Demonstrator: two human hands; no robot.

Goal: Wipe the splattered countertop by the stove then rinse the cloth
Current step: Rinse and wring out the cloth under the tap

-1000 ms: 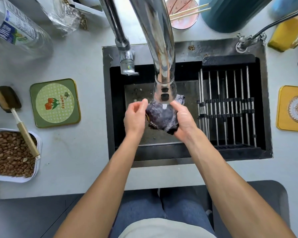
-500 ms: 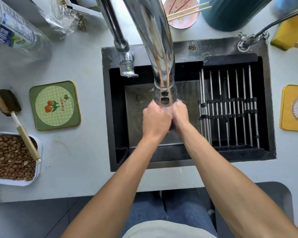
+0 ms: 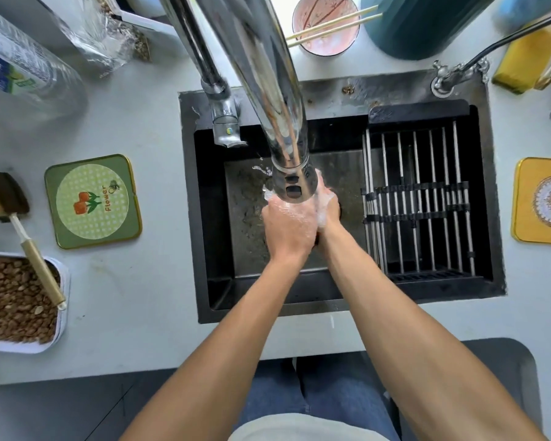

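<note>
Both my hands are pressed together over the black sink (image 3: 217, 281), right under the head of the big chrome faucet (image 3: 291, 183). My left hand (image 3: 288, 227) lies closed on top, my right hand (image 3: 326, 202) is wrapped against it from the right. The dark cloth is bunched between them and almost wholly hidden; only a dark sliver of cloth (image 3: 316, 240) shows between the wrists. Water runs over my wet hands and splashes to the left of the faucet head.
A metal drying rack (image 3: 417, 202) fills the sink's right half. On the counter to the left lie a green coaster (image 3: 93, 200), a sponge brush (image 3: 5, 195) and a tray of nuts (image 3: 13, 300). A yellow coaster (image 3: 544, 200) lies at the right, a bowl with chopsticks (image 3: 326, 25) behind.
A second ago the dark cloth showed openly between my hands under the faucet. My hands have since closed together over it, and water now splashes off them.
</note>
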